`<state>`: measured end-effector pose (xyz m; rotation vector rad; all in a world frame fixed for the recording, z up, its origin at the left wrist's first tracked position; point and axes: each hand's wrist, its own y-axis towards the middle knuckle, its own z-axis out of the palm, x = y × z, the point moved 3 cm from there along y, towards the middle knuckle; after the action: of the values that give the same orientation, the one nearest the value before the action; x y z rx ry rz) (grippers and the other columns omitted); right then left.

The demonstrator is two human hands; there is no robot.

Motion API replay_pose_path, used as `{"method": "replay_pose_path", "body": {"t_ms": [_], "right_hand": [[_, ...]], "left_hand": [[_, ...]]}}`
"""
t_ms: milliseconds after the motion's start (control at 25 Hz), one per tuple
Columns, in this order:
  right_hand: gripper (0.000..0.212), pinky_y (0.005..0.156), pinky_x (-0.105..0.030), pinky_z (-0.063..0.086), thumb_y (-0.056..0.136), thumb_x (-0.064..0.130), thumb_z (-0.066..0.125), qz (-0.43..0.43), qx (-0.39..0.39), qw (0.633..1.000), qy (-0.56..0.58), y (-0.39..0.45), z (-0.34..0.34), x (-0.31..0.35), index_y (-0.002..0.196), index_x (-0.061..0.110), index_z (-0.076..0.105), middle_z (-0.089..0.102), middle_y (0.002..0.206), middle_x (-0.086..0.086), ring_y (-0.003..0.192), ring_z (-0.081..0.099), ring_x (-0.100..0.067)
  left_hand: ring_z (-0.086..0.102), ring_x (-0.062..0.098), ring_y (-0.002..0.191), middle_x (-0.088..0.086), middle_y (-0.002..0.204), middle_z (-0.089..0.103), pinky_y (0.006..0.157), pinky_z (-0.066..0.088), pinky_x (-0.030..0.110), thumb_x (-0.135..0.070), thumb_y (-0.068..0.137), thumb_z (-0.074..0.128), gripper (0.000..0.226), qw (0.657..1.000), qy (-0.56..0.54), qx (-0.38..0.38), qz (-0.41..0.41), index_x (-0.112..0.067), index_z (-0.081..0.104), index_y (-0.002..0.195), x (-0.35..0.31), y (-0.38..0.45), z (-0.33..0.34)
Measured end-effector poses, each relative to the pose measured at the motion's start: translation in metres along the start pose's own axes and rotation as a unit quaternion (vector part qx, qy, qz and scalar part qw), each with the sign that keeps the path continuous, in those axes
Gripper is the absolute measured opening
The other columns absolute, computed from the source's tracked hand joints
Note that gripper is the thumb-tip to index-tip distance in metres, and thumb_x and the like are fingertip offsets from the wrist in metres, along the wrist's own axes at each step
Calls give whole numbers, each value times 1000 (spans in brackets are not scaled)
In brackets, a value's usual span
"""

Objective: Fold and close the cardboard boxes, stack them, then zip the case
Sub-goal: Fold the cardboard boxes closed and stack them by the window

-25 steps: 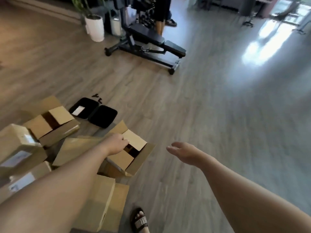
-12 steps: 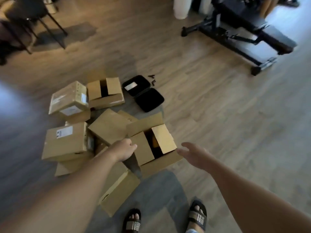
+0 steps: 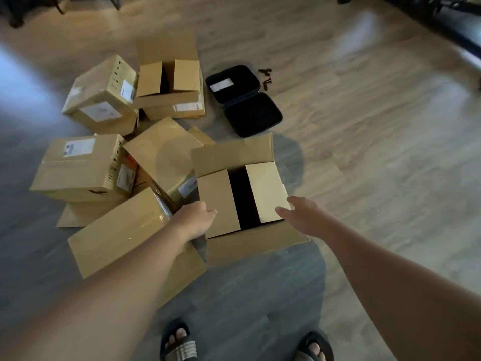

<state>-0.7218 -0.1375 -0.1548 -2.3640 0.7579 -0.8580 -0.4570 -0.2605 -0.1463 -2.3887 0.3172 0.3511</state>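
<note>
Cardboard box (image 3: 250, 241) at frame centre, on floor (image 3: 364, 152): two inner flaps down, dark gap between, far flap and near flap still up and out. Left hand (image 3: 196, 220) at left flap edge, fingers loosely curled, touching, not clamping. Right hand (image 3: 302, 213) released, fingers straight over right flap corner. Advice: press both inner flaps flat, then bring far flap over, near flap last. Black case (image 3: 244, 100) unzipped, upper centre. Other boxes (image 3: 99, 100) piled left, unstacked.
</note>
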Motion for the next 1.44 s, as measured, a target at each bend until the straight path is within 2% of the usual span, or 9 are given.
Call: {"method": "replay_pose_path", "body": {"t_ms": [240,320,400,520,640,960,1160,1320,1440], "right_hand": [[80,110,-43,40,89,58,60,-8,1,999,-37,111,64,-66,154,20,34,46,153,-10,138,45,-32],[88,103,-45,45,77,64,60,-25,-6,1000,-14,135,75,-81,153,30,32,52,145,-9,128,52,-30],[93,99,-45,46,71,68,58,-43,-25,999,8,150,90,-94,152,39,22,52,143,-9,123,54,-31],[97,92,-39,46,78,67,68,-73,-94,993,28,159,113,-110,152,34,16,56,139,-11,122,57,-34],[100,93,-35,46,78,62,74,-106,-158,981,40,160,111,-120,157,32,22,61,136,-12,122,58,-34],[100,104,-49,47,77,59,78,-25,-228,972,56,128,48,-210,158,32,25,56,144,-12,129,54,-38],[99,104,-49,47,75,57,80,50,-263,959,91,101,36,-281,156,32,28,55,145,-9,128,54,-36],[107,107,-47,43,71,63,81,76,-280,948,132,103,44,-301,157,32,26,49,152,-6,134,49,-33],[100,101,-47,46,75,71,72,75,-320,938,113,107,45,-296,156,34,26,52,149,-8,131,52,-34]], "left_hand": [[57,20,71,5,84,60,60,40,32,-55,98,47,45,1000,-16,-12,-2,-12,54,87,57,83,90],[62,23,87,8,98,63,66,45,33,-55,98,48,55,998,-51,-25,0,-2,56,112,61,103,115],[59,26,100,10,115,60,76,48,36,-55,97,50,66,990,-115,-78,-27,-2,43,136,62,114,134],[58,28,101,8,115,59,85,52,43,-49,92,57,51,970,-144,-189,-41,-11,45,124,55,122,146],[56,26,99,5,115,58,79,48,37,-46,86,61,47,961,-127,-245,-11,-15,47,118,35,129,145],[54,28,121,5,135,54,94,46,36,-51,77,73,83,975,-56,-144,162,-15,37,142,-77,177,159],[35,31,142,13,159,28,110,34,35,-46,76,81,116,965,-15,-88,246,-8,7,157,-146,193,206],[41,30,138,13,153,40,108,37,37,-49,80,77,100,954,-19,-121,275,-6,23,153,-155,205,213],[58,30,113,11,123,61,86,44,32,-54,86,69,66,931,-23,-178,319,-8,50,128,-146,206,207]]}}
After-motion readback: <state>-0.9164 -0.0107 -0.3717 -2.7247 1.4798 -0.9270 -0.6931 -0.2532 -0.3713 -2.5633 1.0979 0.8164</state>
